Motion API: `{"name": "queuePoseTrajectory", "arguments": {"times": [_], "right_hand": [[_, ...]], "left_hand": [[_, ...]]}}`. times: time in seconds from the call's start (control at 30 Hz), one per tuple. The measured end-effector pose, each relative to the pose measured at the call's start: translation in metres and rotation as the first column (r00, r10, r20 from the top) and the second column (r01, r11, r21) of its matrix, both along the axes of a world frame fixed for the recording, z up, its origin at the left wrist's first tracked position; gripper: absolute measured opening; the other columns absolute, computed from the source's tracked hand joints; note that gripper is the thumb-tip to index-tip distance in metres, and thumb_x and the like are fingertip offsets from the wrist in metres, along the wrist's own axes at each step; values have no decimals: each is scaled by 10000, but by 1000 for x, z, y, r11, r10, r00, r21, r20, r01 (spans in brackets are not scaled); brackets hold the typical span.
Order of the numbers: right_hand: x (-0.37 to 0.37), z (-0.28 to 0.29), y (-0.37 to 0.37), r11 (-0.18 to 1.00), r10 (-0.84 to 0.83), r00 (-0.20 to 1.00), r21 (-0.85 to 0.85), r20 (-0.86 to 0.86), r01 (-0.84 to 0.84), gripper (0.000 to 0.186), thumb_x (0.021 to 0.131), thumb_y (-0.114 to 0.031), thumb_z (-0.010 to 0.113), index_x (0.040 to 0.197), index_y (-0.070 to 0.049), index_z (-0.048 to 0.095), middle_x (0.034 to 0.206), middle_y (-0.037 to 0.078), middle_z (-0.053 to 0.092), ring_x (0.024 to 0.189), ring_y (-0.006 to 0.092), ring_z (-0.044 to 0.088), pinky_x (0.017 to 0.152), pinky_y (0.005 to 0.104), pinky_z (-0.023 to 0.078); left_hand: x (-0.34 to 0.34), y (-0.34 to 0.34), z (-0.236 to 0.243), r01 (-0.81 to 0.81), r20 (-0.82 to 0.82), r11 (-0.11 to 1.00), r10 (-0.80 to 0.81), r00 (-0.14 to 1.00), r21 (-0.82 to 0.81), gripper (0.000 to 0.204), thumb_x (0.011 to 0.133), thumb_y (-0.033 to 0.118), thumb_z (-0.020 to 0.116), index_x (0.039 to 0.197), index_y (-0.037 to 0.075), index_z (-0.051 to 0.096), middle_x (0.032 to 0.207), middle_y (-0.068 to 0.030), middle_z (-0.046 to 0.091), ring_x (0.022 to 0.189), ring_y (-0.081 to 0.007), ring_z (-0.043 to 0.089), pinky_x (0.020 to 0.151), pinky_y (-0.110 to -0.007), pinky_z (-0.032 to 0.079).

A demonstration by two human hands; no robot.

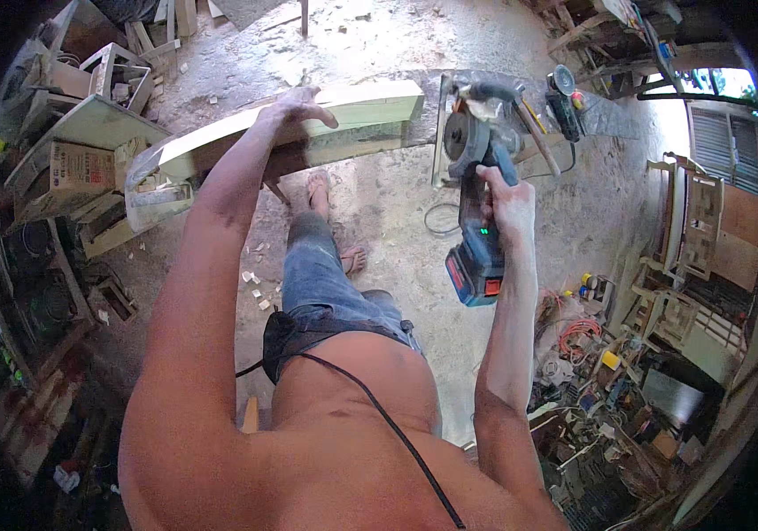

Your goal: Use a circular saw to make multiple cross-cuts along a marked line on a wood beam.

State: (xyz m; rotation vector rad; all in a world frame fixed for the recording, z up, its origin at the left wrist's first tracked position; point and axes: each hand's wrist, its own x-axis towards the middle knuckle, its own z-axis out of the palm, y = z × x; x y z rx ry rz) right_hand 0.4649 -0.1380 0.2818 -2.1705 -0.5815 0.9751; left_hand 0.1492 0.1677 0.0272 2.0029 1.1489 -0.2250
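Note:
My right hand is closed around the handle of a cordless circular saw. Its round guard and flat base plate point away from me, beside the right end of a long pale wooden beam. A blue and black battery pack hangs below the grip. Fingers apart, my left hand lies over the top of the beam near its middle, with the thumb stretched to the right. Whether the saw's blade touches any wood cannot be made out.
Right of the saw, a hammer and an angle grinder lie on a dark bench. Wooden frames and a cardboard box crowd the left. Tools and an orange cord clutter the lower right. Offcuts litter the floor.

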Motion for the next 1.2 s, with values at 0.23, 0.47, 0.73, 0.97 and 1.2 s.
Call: {"name": "queuePoseTrajectory", "arguments": {"times": [0.23, 0.47, 0.73, 0.97, 1.2], "right_hand": [[0, -30, -18, 998, 32, 999, -48, 7, -31, 466, 935, -383, 887, 694, -35, 692, 589, 18, 581, 479, 148, 571, 480, 361, 444], [2, -80, 3, 953, 207, 964, -255, 165, -161, 519, 957, -458, 827, 731, -6, 714, 606, 44, 629, 530, 174, 631, 547, 381, 504], [-1, -101, 5, 911, 307, 945, -322, 114, -257, 719, 882, -543, 790, 923, 174, 745, 838, 406, 726, 877, 493, 805, 815, 534, 592], [-4, -101, 9, 914, 281, 956, -326, 82, -240, 690, 883, -537, 758, 865, 152, 753, 776, 366, 726, 836, 474, 793, 816, 534, 588], [4, -108, 30, 900, 333, 937, -333, 107, -282, 685, 886, -541, 757, 797, 138, 749, 736, 323, 723, 767, 409, 787, 779, 507, 592]], "left_hand": [[-3, 2, -18, -34, 11, 999, 34, 999, -11, 1207, 607, 696, 947, 1535, -17, 653, 1501, -276, 709, 1376, -437, 692, 1204, -503, 532], [1, -79, -19, 39, -107, 804, 31, 994, 594, 1053, 686, 732, 966, 1423, 70, 610, 1353, -157, 736, 1271, -358, 735, 1106, -565, 539], [0, -94, -3, 6, -42, 809, 22, 999, 588, 910, 719, 601, 971, 1377, 84, 615, 1322, -153, 712, 1311, -354, 685, 1095, -531, 527], [1, -98, 4, 3, -24, 810, 13, 1000, 586, 919, 727, 572, 980, 1411, 65, 632, 1359, -154, 720, 1328, -333, 699, 1108, -512, 537], [2, -97, 8, 0, -27, 822, 18, 999, 569, 899, 719, 545, 991, 1400, 78, 633, 1359, -141, 715, 1338, -327, 686, 1129, -517, 529]]}}
